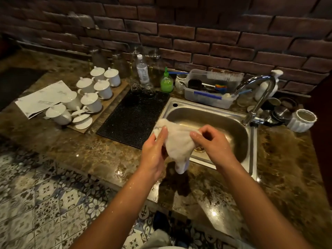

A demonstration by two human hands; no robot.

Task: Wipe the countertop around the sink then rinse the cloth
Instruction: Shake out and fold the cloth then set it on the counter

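A white cloth [177, 144] hangs spread between both hands over the front left corner of the steel sink [212, 121]. My left hand [155, 150] grips its left edge, fingers extended along the fabric. My right hand [211, 142] pinches its right edge with curled fingers. Both hands and forearms are wet. The cloth's lower tip droops over the sink's front rim onto the brown marble countertop [287, 168]. The chrome tap [258, 97] stands at the sink's right; no water is visibly running.
A black drying mat [133, 121] with glasses lies left of the sink. Beyond it, several white lidded cups [91, 94] sit on a board. A plastic tub [210, 90] with brushes, a green soap bottle [166, 82] and a white pot [302, 120] crowd the back and right.
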